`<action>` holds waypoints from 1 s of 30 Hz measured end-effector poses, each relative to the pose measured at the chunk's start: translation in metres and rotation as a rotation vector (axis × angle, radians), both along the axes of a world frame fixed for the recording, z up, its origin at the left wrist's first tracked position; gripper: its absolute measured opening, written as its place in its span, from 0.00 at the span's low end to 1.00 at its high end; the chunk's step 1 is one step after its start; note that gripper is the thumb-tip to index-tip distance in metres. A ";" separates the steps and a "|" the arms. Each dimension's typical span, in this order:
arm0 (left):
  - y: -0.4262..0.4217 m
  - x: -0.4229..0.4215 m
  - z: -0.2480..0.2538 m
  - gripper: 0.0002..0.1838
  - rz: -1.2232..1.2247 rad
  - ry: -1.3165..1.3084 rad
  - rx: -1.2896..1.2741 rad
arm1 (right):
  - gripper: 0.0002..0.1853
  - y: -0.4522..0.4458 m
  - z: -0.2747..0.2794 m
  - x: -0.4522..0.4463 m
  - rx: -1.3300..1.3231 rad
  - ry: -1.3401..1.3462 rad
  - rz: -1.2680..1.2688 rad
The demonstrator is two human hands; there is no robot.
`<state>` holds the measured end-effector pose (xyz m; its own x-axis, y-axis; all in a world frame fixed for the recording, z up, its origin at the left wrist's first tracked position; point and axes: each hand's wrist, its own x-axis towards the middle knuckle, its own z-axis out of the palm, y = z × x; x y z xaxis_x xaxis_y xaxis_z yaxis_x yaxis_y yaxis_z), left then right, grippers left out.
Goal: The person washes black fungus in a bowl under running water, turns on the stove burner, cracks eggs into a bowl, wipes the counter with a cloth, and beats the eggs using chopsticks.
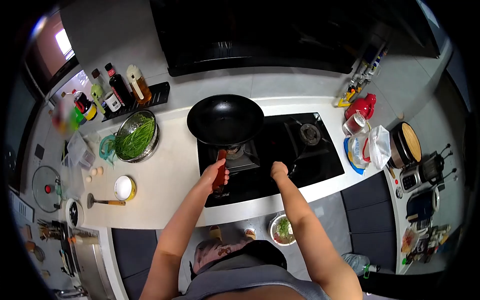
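My left hand (216, 175) is wrapped round the reddish-brown wooden handle (221, 169) of a black wok (225, 120). The wok tilts above the left burner (241, 159), its dark inside facing me; contact with the grate is hard to judge. Over the middle of the black glass gas hob (270, 187), my right hand (279, 170) is closed, fingers curled down. Whatever it grips, if anything, is hidden beneath it. To its upper right, the right burner (310, 134) has nothing on it.
Left on the counter are a colander of green stalks (137, 137), eggs (94, 172), a white-and-yellow bowl (124, 188) and a ladle (105, 202). Bottles (118, 86) stand on a black rack. At right are a plastic bag (378, 146) and red kettle-like pot (361, 106). A scrap bowl (283, 230) sits below.
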<state>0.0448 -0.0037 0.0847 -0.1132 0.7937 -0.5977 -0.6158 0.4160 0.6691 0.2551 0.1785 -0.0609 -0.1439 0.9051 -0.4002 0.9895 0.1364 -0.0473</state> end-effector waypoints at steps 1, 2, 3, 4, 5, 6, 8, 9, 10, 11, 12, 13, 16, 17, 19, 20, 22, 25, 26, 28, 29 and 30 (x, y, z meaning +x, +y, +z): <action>0.000 0.002 -0.002 0.13 0.008 -0.001 0.010 | 0.14 0.000 0.007 0.001 -0.008 -0.024 0.076; 0.001 0.004 -0.001 0.13 0.015 0.006 0.015 | 0.14 0.000 0.012 0.001 -0.016 -0.047 0.152; 0.001 0.007 0.000 0.13 0.021 0.014 0.019 | 0.16 0.000 0.016 0.002 -0.009 -0.055 0.234; 0.000 0.010 0.000 0.13 0.027 0.021 0.022 | 0.15 0.001 0.020 0.004 -0.033 -0.084 0.354; 0.000 0.014 0.001 0.13 0.036 0.031 0.020 | 0.14 0.003 0.025 0.008 -0.057 -0.114 0.473; 0.000 0.019 0.004 0.13 0.046 0.041 0.018 | 0.13 0.003 0.032 0.010 -0.080 -0.146 0.592; -0.001 0.028 0.004 0.14 0.066 0.049 0.015 | 0.16 0.007 0.028 0.015 -0.055 -0.131 0.687; -0.001 0.031 0.001 0.14 0.076 0.050 0.015 | 0.17 0.007 0.028 0.016 -0.043 -0.123 0.733; 0.000 0.034 0.000 0.14 0.084 0.053 0.018 | 0.17 0.008 0.030 0.017 -0.047 -0.129 0.746; 0.000 0.037 -0.001 0.14 0.088 0.046 0.016 | 0.16 0.008 0.031 0.018 -0.050 -0.135 0.758; 0.001 0.040 -0.002 0.13 0.091 0.039 0.014 | 0.16 0.008 0.034 0.018 -0.053 -0.142 0.769; 0.001 0.042 -0.002 0.13 0.094 0.032 0.013 | 0.16 0.008 0.034 0.017 -0.038 -0.132 0.775; 0.001 0.046 -0.002 0.13 0.105 0.006 0.030 | 0.16 0.006 0.031 0.018 -0.014 -0.110 0.795; 0.002 0.047 -0.003 0.13 0.102 -0.001 0.031 | 0.16 0.008 0.029 0.018 -0.012 -0.108 0.806; 0.003 0.046 -0.007 0.13 0.097 -0.014 0.034 | 0.16 0.007 0.034 0.018 -0.020 -0.112 0.818; 0.003 0.046 -0.009 0.13 0.100 -0.018 0.029 | 0.15 0.006 0.037 0.018 -0.029 -0.117 0.818; 0.004 0.046 -0.011 0.13 0.103 -0.027 0.017 | 0.15 0.006 0.040 0.017 -0.036 -0.125 0.824; 0.002 0.050 -0.009 0.13 0.115 -0.023 0.034 | 0.16 0.009 0.035 0.017 -0.034 -0.133 0.836; 0.002 0.050 -0.009 0.13 0.113 -0.024 0.037 | 0.16 0.009 0.034 0.016 -0.034 -0.135 0.832; 0.001 0.051 -0.009 0.13 0.111 -0.025 0.044 | 0.16 0.009 0.035 0.016 -0.032 -0.128 0.824; 0.002 0.051 -0.010 0.13 0.117 -0.025 0.043 | 0.17 0.008 0.036 0.016 -0.030 -0.119 0.818; 0.002 0.052 -0.012 0.13 0.123 -0.025 0.041 | 0.17 0.008 0.037 0.016 -0.028 -0.110 0.812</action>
